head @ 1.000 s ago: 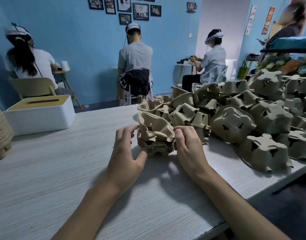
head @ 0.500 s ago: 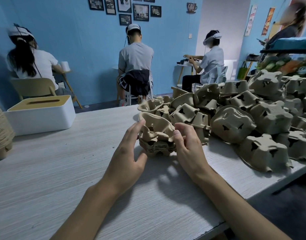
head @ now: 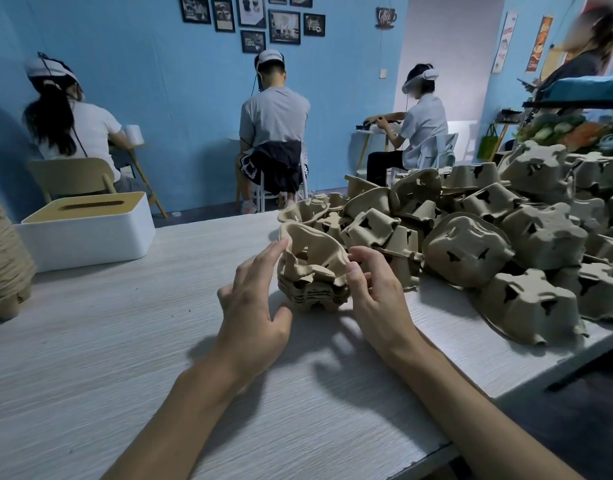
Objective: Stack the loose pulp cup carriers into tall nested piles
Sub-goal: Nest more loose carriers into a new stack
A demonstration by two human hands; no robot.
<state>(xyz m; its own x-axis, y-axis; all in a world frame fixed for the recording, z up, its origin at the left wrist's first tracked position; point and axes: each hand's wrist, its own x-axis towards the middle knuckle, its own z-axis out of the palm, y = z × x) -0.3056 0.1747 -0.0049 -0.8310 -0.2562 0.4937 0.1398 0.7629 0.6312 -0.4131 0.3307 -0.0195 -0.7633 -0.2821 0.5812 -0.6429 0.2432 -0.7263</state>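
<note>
A short nested stack of brown pulp cup carriers (head: 312,289) stands on the pale wooden table (head: 125,358), its top carrier sitting crooked and higher than the rest. My left hand (head: 253,303) is at the stack's left side, straight fingers touching the top carrier's rim. My right hand (head: 374,292) is at the right side, thumb against the rim, fingers loosely curled with a gap showing. A big heap of loose carriers (head: 499,237) lies to the right and behind the stack.
A white tissue box with a wooden lid (head: 86,230) sits at the left rear of the table. A woven rope object (head: 3,265) is at the far left edge. The table's right edge (head: 506,393) runs close by. Several people sit or stand beyond.
My left fingers have straightened and risen to the top carrier's rim. My right hand has loosened from the carrier's right edge. The top carrier sits more tilted.
</note>
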